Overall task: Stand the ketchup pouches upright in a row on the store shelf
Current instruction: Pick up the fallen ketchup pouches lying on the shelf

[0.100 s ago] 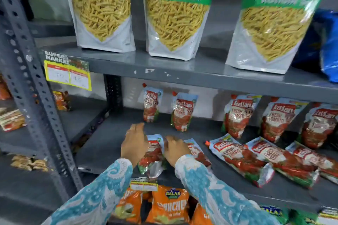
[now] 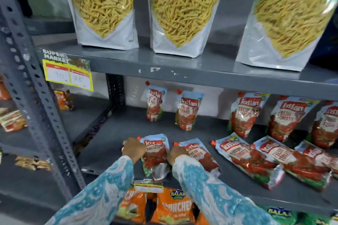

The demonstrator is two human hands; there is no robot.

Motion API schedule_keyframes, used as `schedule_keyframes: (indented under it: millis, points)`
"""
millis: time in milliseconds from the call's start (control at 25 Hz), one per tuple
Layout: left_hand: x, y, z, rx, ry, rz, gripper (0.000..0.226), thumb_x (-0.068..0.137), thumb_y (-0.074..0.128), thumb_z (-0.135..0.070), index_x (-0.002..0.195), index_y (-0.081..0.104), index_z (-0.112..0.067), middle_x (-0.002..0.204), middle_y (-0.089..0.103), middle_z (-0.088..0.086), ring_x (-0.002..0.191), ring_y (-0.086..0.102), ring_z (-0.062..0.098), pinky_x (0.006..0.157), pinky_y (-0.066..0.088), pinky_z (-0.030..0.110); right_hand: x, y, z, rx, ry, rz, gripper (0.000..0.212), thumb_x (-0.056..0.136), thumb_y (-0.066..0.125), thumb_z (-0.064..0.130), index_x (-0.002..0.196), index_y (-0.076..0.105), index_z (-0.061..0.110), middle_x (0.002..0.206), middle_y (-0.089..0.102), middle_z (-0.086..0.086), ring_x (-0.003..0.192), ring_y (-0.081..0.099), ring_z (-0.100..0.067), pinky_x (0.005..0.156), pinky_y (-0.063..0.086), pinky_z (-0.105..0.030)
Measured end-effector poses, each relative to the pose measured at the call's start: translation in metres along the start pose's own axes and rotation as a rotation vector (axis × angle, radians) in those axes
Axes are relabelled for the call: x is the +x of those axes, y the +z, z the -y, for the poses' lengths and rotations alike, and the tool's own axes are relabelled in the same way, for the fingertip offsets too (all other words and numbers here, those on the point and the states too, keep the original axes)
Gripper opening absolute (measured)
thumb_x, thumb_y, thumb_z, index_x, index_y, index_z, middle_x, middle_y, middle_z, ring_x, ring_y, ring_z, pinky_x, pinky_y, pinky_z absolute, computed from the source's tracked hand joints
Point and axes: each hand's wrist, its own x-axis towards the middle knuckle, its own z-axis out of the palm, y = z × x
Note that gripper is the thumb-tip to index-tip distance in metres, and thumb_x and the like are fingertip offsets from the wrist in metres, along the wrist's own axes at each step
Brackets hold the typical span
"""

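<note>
On the grey middle shelf (image 2: pixel 113 139), several red ketchup pouches stand upright along the back wall, among them one (image 2: pixel 155 104) and another (image 2: pixel 187 110) at the left. Several more lie flat near the front. My left hand (image 2: pixel 133 149) grips the left edge of a flat pouch (image 2: pixel 155 153) at the shelf's front. My right hand (image 2: pixel 176 153) closes on that pouch's right edge, partly over the neighbouring flat pouch (image 2: pixel 199 155). Two further flat pouches (image 2: pixel 247 159) (image 2: pixel 290 162) lie to the right.
Three big Ratlami Sev bags (image 2: pixel 182 18) stand on the upper shelf just overhead. A perforated steel upright (image 2: pixel 36 97) rises at the left with a yellow price tag (image 2: pixel 68 75). Orange snack bags (image 2: pixel 170 206) fill the shelf below.
The view has drawn closer to the shelf. Both hands have closed in on the flat pouch between them, and its top end looks slightly raised.
</note>
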Motion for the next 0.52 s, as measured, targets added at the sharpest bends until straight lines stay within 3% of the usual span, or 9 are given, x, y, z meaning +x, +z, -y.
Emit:
schedule_keyframes:
  millis: [40, 120, 240, 360, 440, 520]
  points:
    - [0.014, 0.003, 0.012, -0.143, -0.101, 0.121, 0.034, 0.089, 0.051, -0.012, 0.117, 0.063, 0.004, 0.109, 0.064, 0.019, 0.095, 0.064, 0.033, 0.079, 0.052, 0.036, 0.012, 0.006, 0.000, 0.062, 0.109, 0.068, 0.044, 0.099, 0.033, 0.019, 0.139, 0.035, 0.000, 0.149, 0.036, -0.019, 0.137, 0.036, -0.032, 0.114, 0.030, -0.038]
    - [0.027, 0.003, 0.023, -0.355, -0.233, 0.330, 0.014, 0.089, 0.053, -0.006, 0.087, 0.066, -0.001, 0.077, 0.059, 0.011, 0.058, 0.057, 0.020, 0.053, 0.046, 0.023, 0.028, 0.007, 0.004, -0.004, 0.089, 0.117, 0.043, 0.101, 0.026, 0.013, 0.140, 0.030, -0.002, 0.152, 0.031, -0.019, 0.141, 0.029, -0.032, 0.117, 0.024, -0.038]
    - [0.041, -0.011, 0.008, -0.547, -0.151, 0.371, 0.024, 0.091, 0.057, -0.006, 0.068, 0.057, -0.012, 0.049, 0.060, -0.001, 0.033, 0.055, 0.005, 0.038, 0.043, 0.015, 0.054, 0.015, 0.012, 0.085, 0.056, 0.068, 0.039, 0.098, 0.029, 0.009, 0.132, 0.046, -0.002, 0.142, 0.045, -0.022, 0.130, 0.044, -0.033, 0.113, 0.032, -0.042]
    - [0.068, -0.040, -0.028, -0.616, 0.154, 0.225, 0.022, 0.091, 0.058, -0.003, 0.072, 0.060, -0.014, 0.053, 0.067, -0.004, 0.047, 0.062, 0.006, 0.057, 0.049, 0.022, 0.076, 0.017, 0.025, 0.599, 0.125, -0.209, 0.029, 0.088, 0.042, 0.006, 0.104, 0.065, 0.000, 0.118, 0.065, -0.025, 0.105, 0.062, -0.033, 0.098, 0.048, -0.045]
    - [0.070, -0.052, -0.040, -0.503, 0.310, 0.126, 0.022, 0.088, 0.063, -0.004, 0.072, 0.057, -0.017, 0.067, 0.062, -0.001, 0.064, 0.056, 0.011, 0.064, 0.045, 0.022, 0.076, 0.016, 0.032, 0.650, 0.114, -0.291, 0.023, 0.087, 0.043, 0.005, 0.100, 0.062, 0.001, 0.113, 0.066, -0.024, 0.107, 0.060, -0.038, 0.095, 0.048, -0.042]
    - [0.070, -0.048, -0.023, -0.362, 0.343, 0.059, 0.013, 0.088, 0.065, -0.012, 0.079, 0.056, -0.017, 0.077, 0.060, -0.001, 0.077, 0.057, 0.015, 0.063, 0.043, 0.016, 0.071, 0.019, 0.035, 0.581, 0.090, -0.262, 0.022, 0.090, 0.043, 0.006, 0.105, 0.058, 0.001, 0.115, 0.065, -0.021, 0.109, 0.059, -0.037, 0.093, 0.046, -0.036]
